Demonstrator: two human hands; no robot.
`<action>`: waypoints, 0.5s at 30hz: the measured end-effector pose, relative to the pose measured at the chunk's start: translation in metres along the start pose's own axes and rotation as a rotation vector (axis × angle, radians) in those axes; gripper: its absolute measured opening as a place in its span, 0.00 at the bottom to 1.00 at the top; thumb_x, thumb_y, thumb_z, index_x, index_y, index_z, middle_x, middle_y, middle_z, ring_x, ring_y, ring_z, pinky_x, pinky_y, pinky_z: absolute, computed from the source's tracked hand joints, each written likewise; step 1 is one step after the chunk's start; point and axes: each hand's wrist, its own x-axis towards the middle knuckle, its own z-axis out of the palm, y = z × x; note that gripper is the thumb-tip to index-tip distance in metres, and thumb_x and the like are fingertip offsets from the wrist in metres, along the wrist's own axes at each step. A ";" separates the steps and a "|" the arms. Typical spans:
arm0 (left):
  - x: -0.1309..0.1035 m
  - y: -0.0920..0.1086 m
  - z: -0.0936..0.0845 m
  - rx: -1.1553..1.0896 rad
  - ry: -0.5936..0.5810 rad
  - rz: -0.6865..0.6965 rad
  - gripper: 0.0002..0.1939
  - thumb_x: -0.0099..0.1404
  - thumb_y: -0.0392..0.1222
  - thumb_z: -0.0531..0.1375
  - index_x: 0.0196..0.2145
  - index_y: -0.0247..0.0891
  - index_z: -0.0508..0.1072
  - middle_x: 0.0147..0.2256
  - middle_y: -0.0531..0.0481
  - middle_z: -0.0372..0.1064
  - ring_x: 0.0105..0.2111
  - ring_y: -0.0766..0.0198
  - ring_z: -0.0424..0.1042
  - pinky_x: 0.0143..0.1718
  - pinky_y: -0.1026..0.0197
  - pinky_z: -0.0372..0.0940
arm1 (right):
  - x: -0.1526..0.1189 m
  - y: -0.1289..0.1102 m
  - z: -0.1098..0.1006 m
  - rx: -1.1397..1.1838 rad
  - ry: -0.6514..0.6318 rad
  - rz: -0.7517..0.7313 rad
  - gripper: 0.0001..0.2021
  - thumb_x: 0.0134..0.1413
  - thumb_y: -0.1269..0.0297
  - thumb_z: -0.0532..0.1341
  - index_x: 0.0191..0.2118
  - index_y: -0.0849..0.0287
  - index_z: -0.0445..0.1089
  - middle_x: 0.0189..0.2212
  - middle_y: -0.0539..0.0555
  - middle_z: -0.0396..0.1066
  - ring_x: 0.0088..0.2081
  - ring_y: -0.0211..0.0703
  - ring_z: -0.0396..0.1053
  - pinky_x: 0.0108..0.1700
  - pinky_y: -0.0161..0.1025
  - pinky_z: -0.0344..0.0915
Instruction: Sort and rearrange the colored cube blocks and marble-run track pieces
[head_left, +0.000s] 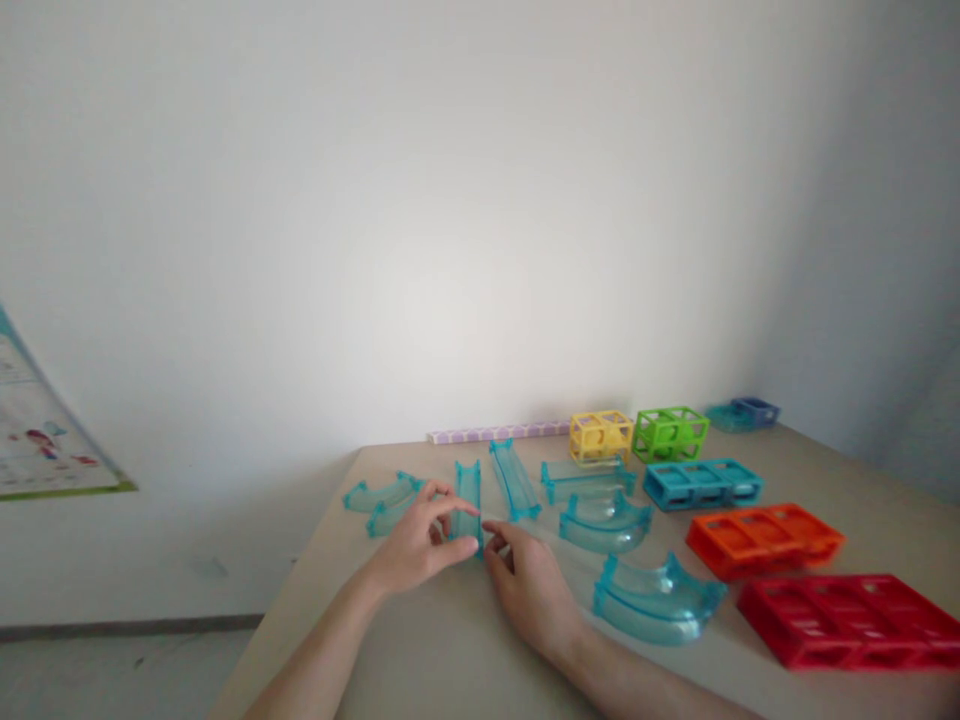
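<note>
Where the tabletop (435,665) runs back to the wall (450,220), a straight translucent blue track piece (468,488) lies lengthwise, its near end between the two hands. The left hand (431,540) is spread, thumb and forefinger well apart beside that near end, with no firm grip to be seen. The right hand (529,580) is half curled, its forefinger close to the piece's right edge; whether it touches or grips cannot be told.

Room to the left is narrow: two curved track pieces (380,491) lie near the tabletop's left edge, which slants toward the viewer. On the right, a slanting straight piece (514,482) lies just past the fingers, then a crosswise piece (589,483) and two more curved pieces (660,608), one close to the right forearm. Beyond them, yellow (598,437), green (670,433), blue (703,484), orange (765,545) and red (851,622) open-frame blocks form a line toward the near right. Plain surface shows between the forearms.

The tabletop is pale beige. A purple-and-white strip (499,433) lies along its far edge, and a dark purple block (757,411) sits in the far right corner. A green-edged poster (52,440) hangs at left, above a grey floor (120,672).
</note>
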 end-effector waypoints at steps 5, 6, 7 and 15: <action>-0.002 -0.010 0.009 0.127 0.023 0.029 0.13 0.54 0.36 0.62 0.40 0.41 0.74 0.47 0.48 0.56 0.27 0.72 0.63 0.29 0.66 0.64 | -0.003 0.002 0.002 -0.029 0.024 -0.009 0.23 0.50 0.76 0.53 0.53 0.65 0.65 0.41 0.56 0.72 0.29 0.39 0.69 0.36 0.35 0.63; 0.000 -0.013 0.011 0.131 0.047 0.027 0.11 0.56 0.35 0.61 0.38 0.40 0.74 0.47 0.48 0.56 0.26 0.73 0.63 0.29 0.65 0.65 | -0.004 0.001 0.002 -0.037 0.025 -0.019 0.23 0.49 0.77 0.53 0.53 0.65 0.65 0.41 0.57 0.71 0.29 0.39 0.69 0.36 0.35 0.64; 0.001 -0.017 0.014 0.134 0.071 0.025 0.09 0.57 0.36 0.61 0.37 0.40 0.74 0.48 0.48 0.56 0.25 0.74 0.63 0.29 0.65 0.65 | -0.004 0.001 0.002 -0.045 0.025 -0.032 0.24 0.48 0.77 0.53 0.53 0.65 0.65 0.41 0.57 0.70 0.29 0.39 0.69 0.37 0.35 0.64; 0.009 -0.030 0.011 0.172 0.130 0.041 0.05 0.60 0.38 0.60 0.35 0.40 0.75 0.50 0.45 0.60 0.29 0.69 0.68 0.34 0.61 0.67 | -0.005 -0.003 0.001 -0.066 0.024 -0.069 0.24 0.46 0.79 0.52 0.51 0.64 0.67 0.41 0.57 0.68 0.31 0.39 0.67 0.39 0.35 0.64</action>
